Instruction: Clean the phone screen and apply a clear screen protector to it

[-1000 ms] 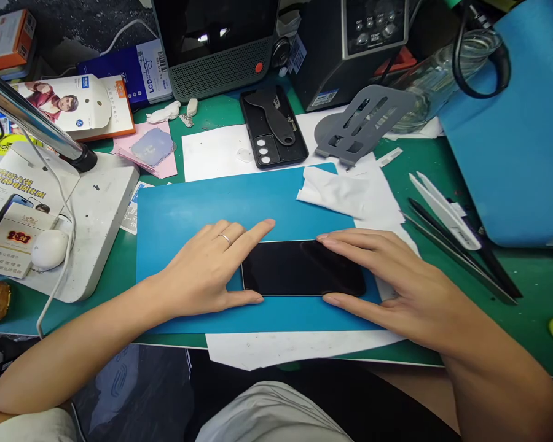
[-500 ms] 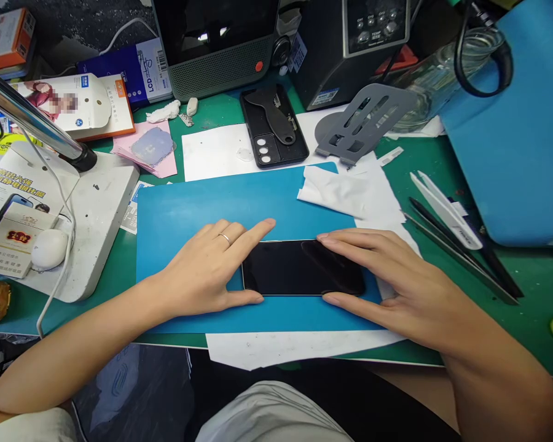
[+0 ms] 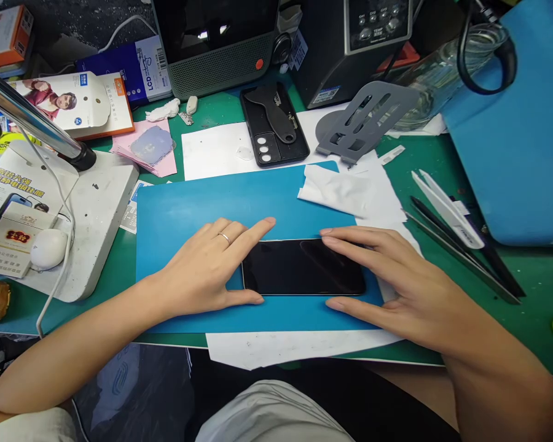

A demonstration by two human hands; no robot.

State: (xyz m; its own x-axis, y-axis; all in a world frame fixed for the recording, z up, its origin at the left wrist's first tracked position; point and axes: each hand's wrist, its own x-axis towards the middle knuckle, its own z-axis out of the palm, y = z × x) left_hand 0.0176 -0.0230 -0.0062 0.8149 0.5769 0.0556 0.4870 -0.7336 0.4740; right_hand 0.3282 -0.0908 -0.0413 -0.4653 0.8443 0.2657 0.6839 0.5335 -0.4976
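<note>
A black-screened smartphone [image 3: 295,267] lies flat, screen up, on a blue mat [image 3: 188,205]. My left hand [image 3: 212,264] wraps around its left end: the thumb is against the near edge, and the index finger crosses the far left corner and points past it. A ring sits on one finger of this hand. At the right end, my right hand [image 3: 391,279] has its fingertips on the far edge and its thumb a little off the near edge. Fingers and thumb there are spread apart. A crumpled white cloth or tissue [image 3: 334,190] lies on the mat behind the phone.
Behind the mat are a black phone case [image 3: 262,132] with a dark tool on it and a grey stand [image 3: 366,120]. Tweezers and a white pen-like tool [image 3: 449,209] lie right. A white lamp base [image 3: 104,202] and boxes stand left.
My right thumb has moved slightly away from the phone's near edge, and the right fingertips have shifted a little to the right. My left hand and the phone look unmoved.
</note>
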